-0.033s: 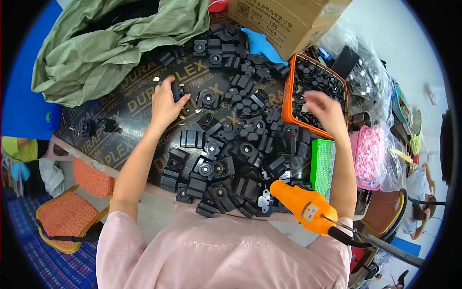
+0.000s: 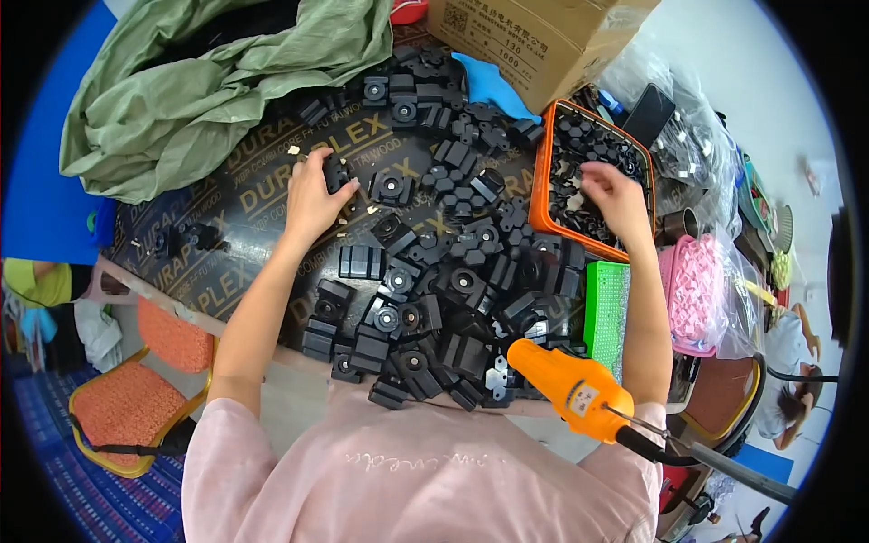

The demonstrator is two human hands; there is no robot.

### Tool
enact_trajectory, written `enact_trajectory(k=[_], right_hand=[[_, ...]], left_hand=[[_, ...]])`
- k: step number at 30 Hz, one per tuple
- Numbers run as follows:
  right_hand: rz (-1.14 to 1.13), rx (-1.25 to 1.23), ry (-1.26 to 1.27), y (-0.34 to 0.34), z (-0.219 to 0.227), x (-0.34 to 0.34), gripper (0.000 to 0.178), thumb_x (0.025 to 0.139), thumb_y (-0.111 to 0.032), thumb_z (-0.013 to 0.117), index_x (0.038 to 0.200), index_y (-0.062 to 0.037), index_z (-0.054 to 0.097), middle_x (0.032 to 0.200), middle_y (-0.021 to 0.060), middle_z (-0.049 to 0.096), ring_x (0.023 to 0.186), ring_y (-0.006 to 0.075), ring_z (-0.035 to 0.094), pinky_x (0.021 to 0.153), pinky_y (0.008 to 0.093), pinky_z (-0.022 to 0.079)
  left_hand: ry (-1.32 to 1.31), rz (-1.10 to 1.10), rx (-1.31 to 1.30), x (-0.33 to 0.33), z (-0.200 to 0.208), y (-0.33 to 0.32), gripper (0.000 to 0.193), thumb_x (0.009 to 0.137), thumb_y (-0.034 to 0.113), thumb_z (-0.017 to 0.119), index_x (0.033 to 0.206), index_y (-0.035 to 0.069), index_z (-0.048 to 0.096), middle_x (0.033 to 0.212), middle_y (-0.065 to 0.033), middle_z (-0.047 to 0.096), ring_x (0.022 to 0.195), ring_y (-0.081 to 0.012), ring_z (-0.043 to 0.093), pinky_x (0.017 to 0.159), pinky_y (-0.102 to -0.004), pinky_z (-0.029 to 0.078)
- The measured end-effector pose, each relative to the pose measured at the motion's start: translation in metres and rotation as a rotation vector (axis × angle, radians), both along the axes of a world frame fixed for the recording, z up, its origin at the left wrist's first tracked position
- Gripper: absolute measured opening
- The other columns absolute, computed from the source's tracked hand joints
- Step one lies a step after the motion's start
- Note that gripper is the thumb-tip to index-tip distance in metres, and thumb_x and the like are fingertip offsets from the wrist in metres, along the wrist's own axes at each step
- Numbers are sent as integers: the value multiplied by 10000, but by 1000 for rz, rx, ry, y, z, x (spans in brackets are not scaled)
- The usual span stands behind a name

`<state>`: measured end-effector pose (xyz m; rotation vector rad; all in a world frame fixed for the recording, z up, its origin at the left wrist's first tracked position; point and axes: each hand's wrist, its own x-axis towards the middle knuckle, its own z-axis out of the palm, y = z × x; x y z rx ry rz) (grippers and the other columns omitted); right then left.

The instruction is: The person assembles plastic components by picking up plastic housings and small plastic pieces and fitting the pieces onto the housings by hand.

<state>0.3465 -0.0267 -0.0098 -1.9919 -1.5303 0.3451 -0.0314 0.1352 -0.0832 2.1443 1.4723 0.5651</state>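
My left hand (image 2: 312, 195) rests on the dark printed board (image 2: 244, 181), its fingers closed around a black plastic block (image 2: 337, 172). My right hand (image 2: 615, 199) reaches into an orange tray (image 2: 541, 172) filled with small black hexagonal parts, fingers curled down among them; whether it holds one is hidden. Between my arms lies a heap of black moulded blocks (image 2: 434, 299), several with round metal centres. A few tiny pale bits (image 2: 371, 210) lie by my left hand.
A crumpled green cloth (image 2: 226, 81) covers the far left. A cardboard box (image 2: 534, 36) and a blue rag (image 2: 489, 81) sit at the back. An orange power tool (image 2: 566, 389), a green perforated box (image 2: 606, 308) and a pink tray (image 2: 692, 290) lie to the right. An orange chair (image 2: 127, 398) stands lower left.
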Motion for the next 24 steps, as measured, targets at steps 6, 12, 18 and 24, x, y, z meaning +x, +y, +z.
enact_trajectory(k=[6, 12, 18, 24], right_hand=[[-71, -315, -476, 32, -52, 9, 389, 752, -328, 627, 1059, -95, 574, 977, 138, 608, 863, 317, 595, 743, 406, 471], [-126, -471, -350, 37, -35, 7, 375, 748, -396, 627, 928, -67, 612, 797, 140, 642, 790, 308, 617, 687, 385, 474], [-148, 34, 590, 9, 5, -13, 217, 846, -147, 569, 1030, -46, 512, 742, 57, 619, 510, 72, 431, 481, 197, 350], [379, 176, 1230, -26, 56, -107, 443, 805, -237, 653, 1132, -37, 431, 782, 129, 618, 413, 18, 338, 381, 139, 247]], left_hand=[[-918, -194, -529, 19, 36, -44, 559, 674, -35, 680, 1164, 60, 427, 1079, -62, 532, 990, -143, 513, 859, -265, 413], [-1532, -475, -1137, 17, 70, -92, 489, 740, 15, 635, 1163, 85, 399, 1094, -209, 537, 945, -304, 575, 857, -409, 456], [-1688, -510, -1350, 18, 69, -111, 651, 747, 228, 682, 1258, 44, 322, 1136, -213, 485, 880, -319, 575, 726, -390, 490], [-1609, -422, -1290, 32, 81, -121, 659, 778, 201, 646, 1314, 83, 280, 1186, -206, 454, 807, -253, 566, 607, -343, 462]])
